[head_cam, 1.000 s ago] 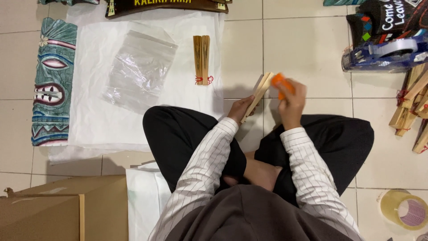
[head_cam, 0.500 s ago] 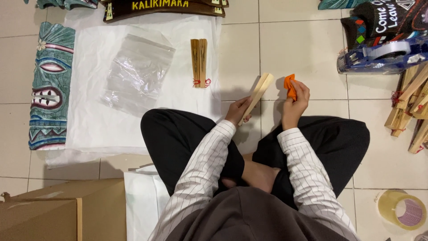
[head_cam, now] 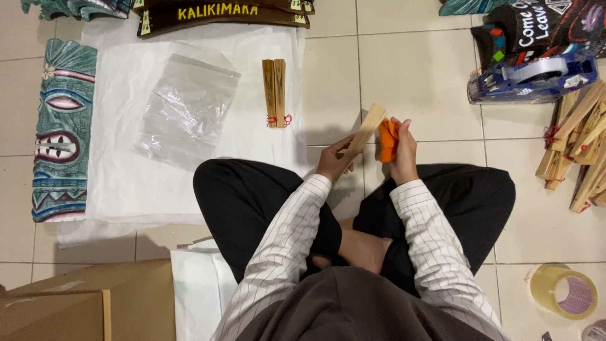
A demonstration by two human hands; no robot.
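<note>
I sit cross-legged on a tiled floor. My left hand (head_cam: 331,163) grips the lower end of a closed light wooden fan (head_cam: 366,128), which points up and to the right. Just beside it, my right hand (head_cam: 402,150) holds a small orange cloth (head_cam: 387,140) close to the fan's edge. Two more closed wooden fans (head_cam: 274,93) with red tassels lie side by side on a white plastic sheet (head_cam: 126,177) further ahead. An empty clear zip bag (head_cam: 186,101) lies on that sheet to their left.
A carved teal mask plaque (head_cam: 63,126) lies at the left. A dark wooden sign (head_cam: 218,12) is at the top. A blue tape dispenser (head_cam: 533,76) and a pile of fans (head_cam: 577,145) sit at the right. A tape roll (head_cam: 565,292) and a cardboard box (head_cam: 76,309) are near me.
My right hand with the orange cloth moved away from the fan and has come back next to it. The left hand kept its hold on the fan.
</note>
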